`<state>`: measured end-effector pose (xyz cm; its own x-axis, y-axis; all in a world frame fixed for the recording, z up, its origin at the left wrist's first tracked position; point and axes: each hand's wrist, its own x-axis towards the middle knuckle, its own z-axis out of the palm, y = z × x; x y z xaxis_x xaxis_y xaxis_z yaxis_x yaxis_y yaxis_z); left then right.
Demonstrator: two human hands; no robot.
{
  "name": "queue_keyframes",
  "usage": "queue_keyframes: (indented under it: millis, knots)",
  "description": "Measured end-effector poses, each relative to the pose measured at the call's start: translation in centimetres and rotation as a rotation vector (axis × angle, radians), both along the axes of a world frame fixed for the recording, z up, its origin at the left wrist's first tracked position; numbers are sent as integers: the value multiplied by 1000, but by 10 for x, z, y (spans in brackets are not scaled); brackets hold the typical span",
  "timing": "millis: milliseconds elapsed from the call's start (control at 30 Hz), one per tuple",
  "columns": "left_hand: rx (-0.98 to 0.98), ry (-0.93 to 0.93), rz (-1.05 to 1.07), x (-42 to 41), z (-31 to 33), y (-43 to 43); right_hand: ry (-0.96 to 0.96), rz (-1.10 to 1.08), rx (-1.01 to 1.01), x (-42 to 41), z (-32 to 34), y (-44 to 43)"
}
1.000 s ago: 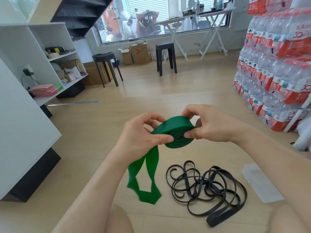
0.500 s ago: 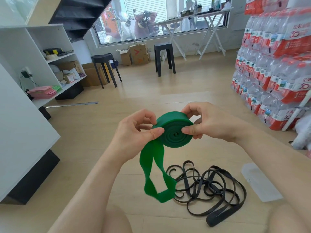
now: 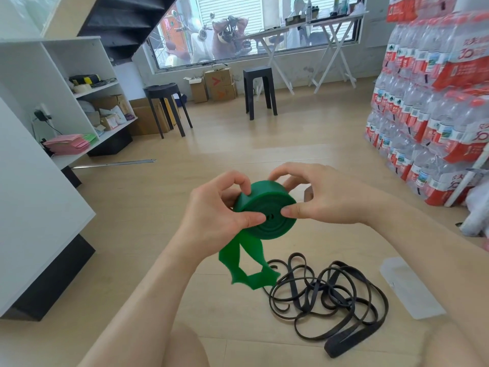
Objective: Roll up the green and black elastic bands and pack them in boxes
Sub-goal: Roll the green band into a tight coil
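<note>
— Above the pale wooden floor (image 3: 238, 149), what item?
— One wide green rubber band (image 3: 268, 201), mostly coiled; left hand (image 3: 214, 210) and right hand (image 3: 328, 202) both pinch it, tail dangling.
— Below?
— One thin black rubber band (image 3: 330, 295), loose heap on the floor.

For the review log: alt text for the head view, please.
The left hand and right hand pinch a mostly rolled green band in mid-air, its loose tail dangling. A tangled black band lies on the wooden floor below.
</note>
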<state>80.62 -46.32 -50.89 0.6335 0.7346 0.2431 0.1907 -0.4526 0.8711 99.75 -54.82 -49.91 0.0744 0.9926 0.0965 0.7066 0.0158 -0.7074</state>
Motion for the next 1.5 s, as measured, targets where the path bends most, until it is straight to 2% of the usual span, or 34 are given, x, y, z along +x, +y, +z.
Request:
queue_keyframes:
  millis: [67, 167, 367, 600, 733, 833, 933, 1133, 1333, 1433, 1500]
  knots:
    - [28, 51, -19, 0, -1, 0, -119, 30, 64, -9, 4, -1]
    - [57, 122, -51, 0, -3, 0, -166, 96, 67, -19, -1, 0]
    - [31, 152, -70, 1, -5, 4, -304, -7, -1, -10, -5, 2]
    - [23, 106, 9, -1, -3, 5, -114, 2, -12, 1, -11, 1]
    - [106, 107, 41, -1, 1, 2, -111, 10, 15, 2, -11, 3]
    - [-27, 84, 0, -2, 1, 5, -110, 15, 18, 3, -10, 4]
    - [-133, 44, -51, -4, 0, 7, -19, 20, 22, 3, -10, 4]
    - [-218, -3, -84, -7, -2, 8, 126, 6, -5, 4, -12, 4]
    - [-30, -12, -16, -4, -2, 6, 330, -6, -13, 13, -12, 3]
    - [16, 16, -12, -5, 3, 5, 299, 3, -32, 16, -15, 2]
    - [-34, 54, -51, -8, 6, 7, 272, 16, -40, 16, -16, 1]
